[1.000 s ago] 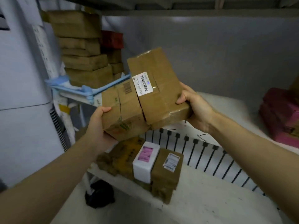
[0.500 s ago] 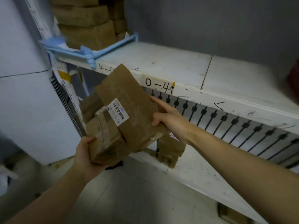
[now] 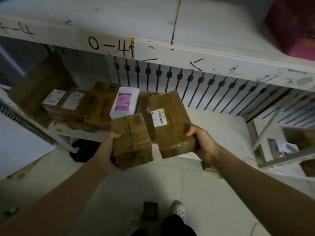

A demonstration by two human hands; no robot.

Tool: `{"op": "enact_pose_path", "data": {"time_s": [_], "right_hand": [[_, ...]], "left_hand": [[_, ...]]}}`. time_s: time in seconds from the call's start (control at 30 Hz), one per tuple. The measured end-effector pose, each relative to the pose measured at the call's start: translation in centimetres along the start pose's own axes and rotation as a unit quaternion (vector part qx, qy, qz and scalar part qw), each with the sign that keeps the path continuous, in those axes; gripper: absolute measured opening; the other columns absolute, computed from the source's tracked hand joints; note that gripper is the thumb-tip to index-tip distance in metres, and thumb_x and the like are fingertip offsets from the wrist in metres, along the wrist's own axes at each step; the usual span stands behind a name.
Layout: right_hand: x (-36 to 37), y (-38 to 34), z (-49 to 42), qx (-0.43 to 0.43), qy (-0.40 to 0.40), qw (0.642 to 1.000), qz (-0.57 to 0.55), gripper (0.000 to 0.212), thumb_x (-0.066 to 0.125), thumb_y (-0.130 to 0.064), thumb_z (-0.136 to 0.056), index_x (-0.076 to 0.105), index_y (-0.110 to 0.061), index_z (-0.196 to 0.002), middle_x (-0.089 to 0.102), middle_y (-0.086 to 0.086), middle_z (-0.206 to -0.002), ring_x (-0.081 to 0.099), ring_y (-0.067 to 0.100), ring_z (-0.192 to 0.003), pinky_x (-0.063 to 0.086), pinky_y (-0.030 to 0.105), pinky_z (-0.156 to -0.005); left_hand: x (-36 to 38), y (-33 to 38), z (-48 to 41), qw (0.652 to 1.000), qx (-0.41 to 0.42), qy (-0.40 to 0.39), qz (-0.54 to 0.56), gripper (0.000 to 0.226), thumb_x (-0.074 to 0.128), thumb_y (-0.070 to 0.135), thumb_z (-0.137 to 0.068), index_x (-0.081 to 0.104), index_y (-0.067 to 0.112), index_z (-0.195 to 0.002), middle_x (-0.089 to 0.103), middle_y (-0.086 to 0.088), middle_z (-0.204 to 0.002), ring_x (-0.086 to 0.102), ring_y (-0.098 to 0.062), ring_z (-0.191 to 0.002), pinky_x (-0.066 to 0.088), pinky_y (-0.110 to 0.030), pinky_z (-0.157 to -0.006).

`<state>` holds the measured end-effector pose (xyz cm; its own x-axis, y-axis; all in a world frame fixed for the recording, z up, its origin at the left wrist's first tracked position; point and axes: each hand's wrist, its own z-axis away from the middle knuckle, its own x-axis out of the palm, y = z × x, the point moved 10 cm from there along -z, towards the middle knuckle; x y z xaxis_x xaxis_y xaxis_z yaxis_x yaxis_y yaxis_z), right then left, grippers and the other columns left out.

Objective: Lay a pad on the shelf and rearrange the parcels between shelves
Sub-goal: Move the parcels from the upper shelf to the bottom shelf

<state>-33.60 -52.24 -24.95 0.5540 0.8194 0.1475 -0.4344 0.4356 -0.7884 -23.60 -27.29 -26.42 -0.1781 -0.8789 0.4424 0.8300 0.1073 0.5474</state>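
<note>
Parcels, two: left grip [image 3: 109, 150] wrapped the smaller parcel [image 3: 133, 142], right grip [image 3: 202, 142] clasped the labelled parcel [image 3: 172, 126]; each was best set flat on the lower shelf [image 3: 221, 130], beside the stack [image 3: 81, 108]

**A:** What stands in front of you?

**B:** You face white shelving: an upper shelf [image 3: 204, 53] scuffed with pen marks, with hand-drawn lettering [image 3: 110, 46] reading "0-4" on its front edge, and a lower shelf [image 3: 221, 133] beneath it. Between them, at the back, runs a white slotted panel [image 3: 221, 92] with rows of black keyhole slots.

**A:** And around it?

**B:** Under you is a floor of pale tiles [image 3: 129, 189], dim and shadowed. At your left is a white board [image 3: 20, 143], and a black bag [image 3: 85, 150] lies on the floor by the shelving's foot. At your right stands the grey metal frame [image 3: 281, 159] of another rack. The light is low and cool.
</note>
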Motion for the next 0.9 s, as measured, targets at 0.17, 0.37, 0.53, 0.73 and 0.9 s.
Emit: {"op": "enact_pose_path", "data": {"time_s": [0.17,0.37,0.53,0.73,0.9], "right_hand": [[-7.0,3.8,-2.7,0.047,0.079,0.992,-0.081,0.066,0.066,-0.021,-0.067,0.057,-0.018,-0.133,0.069,0.015,-0.126,0.064,0.039,-0.115,0.055,0.052,-0.097],[-12.3,6.5,-7.9,0.097,0.116,0.984,-0.099,0.063,0.067,-0.017,-0.069,0.056,-0.016,-0.131,0.068,0.015,-0.125,0.065,0.04,-0.114,0.054,0.053,-0.099],[-14.7,8.8,-12.4,0.139,0.143,0.978,-0.067,0.043,0.065,-0.014,-0.085,0.056,-0.011,-0.127,0.068,0.015,-0.12,0.066,0.037,-0.109,0.056,0.046,-0.095],[-14.7,11.5,-17.5,0.179,0.148,0.972,-0.033,0.043,0.064,-0.017,-0.093,0.05,-0.012,-0.133,0.063,0.014,-0.124,0.063,0.033,-0.109,0.057,0.043,-0.08],[-14.2,13.4,-20.8,0.208,0.127,0.97,-0.002,0.037,0.056,-0.024,-0.101,0.041,-0.023,-0.135,0.052,0.008,-0.126,0.053,0.032,-0.115,0.05,0.055,-0.102]], "left_hand": [[2.4,-1.8,-3.2,1.0,-0.013,0.019,-0.017,0.036,0.055,0.039,-0.092,0.061,0.028,-0.126,0.07,-0.014,-0.12,0.066,-0.036,-0.105,0.054,-0.048,-0.08],[4.8,-2.8,-6.8,0.997,0.036,0.067,0.001,0.037,0.056,0.033,-0.094,0.062,0.027,-0.13,0.072,-0.01,-0.123,0.067,-0.036,-0.11,0.055,-0.05,-0.087],[7.3,-3.7,-9.1,0.996,0.054,0.076,-0.004,0.021,0.049,0.027,-0.099,0.066,0.027,-0.109,0.08,-0.001,-0.094,0.076,-0.024,-0.08,0.058,-0.038,-0.068],[7.0,-5.6,-11.4,0.993,0.053,0.096,-0.044,0.024,0.053,0.028,-0.096,0.066,0.027,-0.116,0.079,-0.001,-0.1,0.07,-0.031,-0.102,0.055,-0.048,-0.09],[6.4,-6.6,-12.6,0.992,0.045,0.094,-0.065,0.036,0.052,0.032,-0.095,0.062,0.024,-0.129,0.075,-0.005,-0.116,0.069,-0.033,-0.109,0.055,-0.046,-0.087]]}}
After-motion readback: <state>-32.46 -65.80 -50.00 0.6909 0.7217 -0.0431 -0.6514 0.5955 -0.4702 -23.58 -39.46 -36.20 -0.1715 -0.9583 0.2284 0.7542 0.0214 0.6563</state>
